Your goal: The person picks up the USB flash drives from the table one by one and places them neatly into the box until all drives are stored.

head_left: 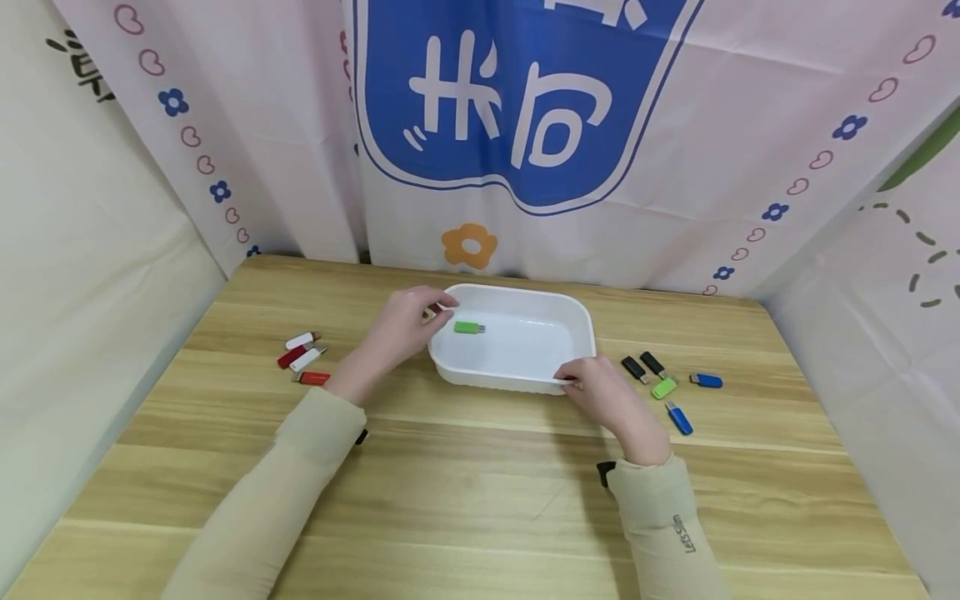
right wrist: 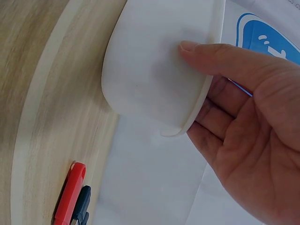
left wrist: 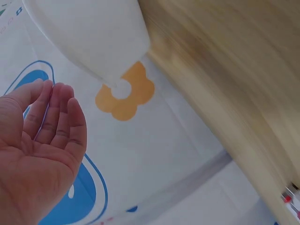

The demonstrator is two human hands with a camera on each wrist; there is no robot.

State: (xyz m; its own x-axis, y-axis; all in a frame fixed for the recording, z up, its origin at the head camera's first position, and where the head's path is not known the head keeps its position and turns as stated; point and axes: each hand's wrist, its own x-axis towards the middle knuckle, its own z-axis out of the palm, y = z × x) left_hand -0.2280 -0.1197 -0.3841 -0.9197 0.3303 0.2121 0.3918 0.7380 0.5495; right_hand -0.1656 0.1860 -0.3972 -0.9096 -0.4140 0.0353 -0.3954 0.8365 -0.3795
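Observation:
A white plastic tray (head_left: 525,350) stands on the wooden table, with a green USB stick (head_left: 467,327) lying inside near its left end. My right hand (head_left: 603,396) grips the tray's rim at the front right corner. In the right wrist view, the thumb of this right hand (right wrist: 253,112) lies on the outer wall and the other fingers pass behind the rim. My left hand (head_left: 405,325) hovers at the tray's left rim. Seen from the left wrist, the left hand (left wrist: 47,136) has loosely bent fingers, nothing in them, apart from the tray (left wrist: 93,33).
Left of the tray lie red USB sticks (head_left: 314,378) and white USB sticks (head_left: 306,359). On the right are black USB sticks (head_left: 633,368), a green USB stick (head_left: 663,388) and blue USB sticks (head_left: 679,418). A printed curtain (head_left: 300,167) hangs behind the table (head_left: 480,500).

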